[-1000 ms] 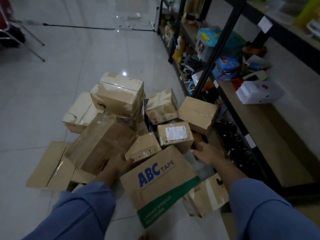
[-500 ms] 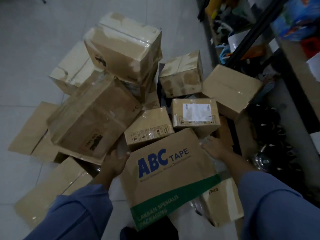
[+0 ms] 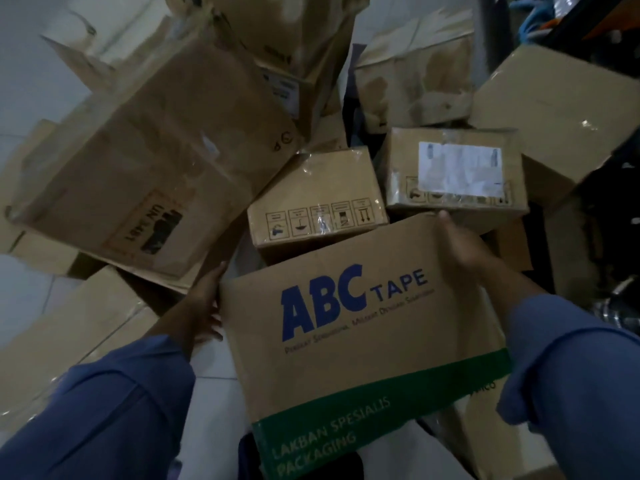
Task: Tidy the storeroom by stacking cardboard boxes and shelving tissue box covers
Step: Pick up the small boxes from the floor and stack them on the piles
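Observation:
A brown cardboard box printed "ABC TAPE", with a green band along its near edge, sits tilted between my two hands. My left hand lies flat against its left side, thumb up along the edge. My right hand grips its far right corner, thumb on top. Behind it lie a small box with handling symbols and a box with a white label. No tissue box cover is in sight.
A large tilted box leans at the left over flattened cardboard. More boxes are piled at the back and right. Dark shelving with goods runs along the right. White floor tiles show at the left.
The view has dropped closer to the pile. My left hand slid onto the ABC Tape box's left side, and my right hand came onto its far right corner.

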